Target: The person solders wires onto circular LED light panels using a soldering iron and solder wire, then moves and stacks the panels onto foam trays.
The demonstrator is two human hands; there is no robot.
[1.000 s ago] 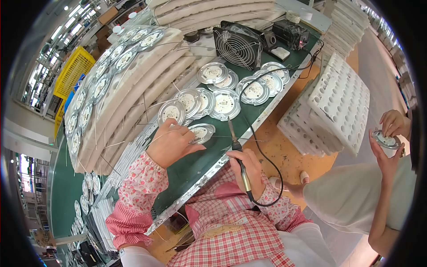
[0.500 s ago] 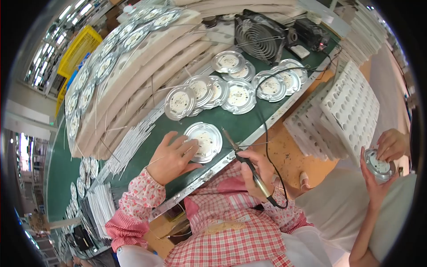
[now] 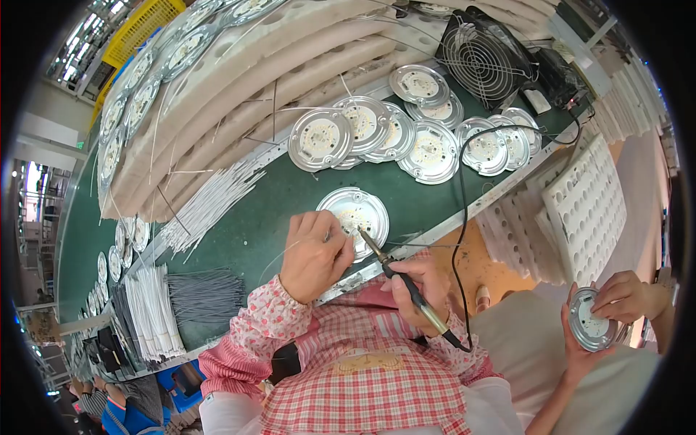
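Observation:
My right hand (image 3: 420, 290) is wrapped round a soldering iron (image 3: 415, 291), its tip touching or just above the round metal LED disc (image 3: 371, 206) on the green bench. My left hand (image 3: 317, 254) is closed in a pinch at the disc's left and lower part, covering some of it. A thin pale wire (image 3: 274, 259) trails leftward from these fingers. To the right of the iron's tip a thin dark wire (image 3: 424, 245) sticks out past the bench edge. What exactly lies between my left fingertips is partly hidden.
Several more LED discs (image 3: 319, 139) lie overlapped behind. Bundles of white wires (image 3: 210, 210) and dark wires (image 3: 206, 296) lie left. Foam trays (image 3: 239, 116) are stacked at the back, near a fan (image 3: 478, 58). The iron's cord (image 3: 462, 210) crosses the bench edge. A co-worker's hands (image 3: 616, 297) hold another disc.
My left hand has gone from spread fingers over the disc to a closed pinch at it. The iron's tip has moved from beside the disc onto or just over it. The view has shifted.

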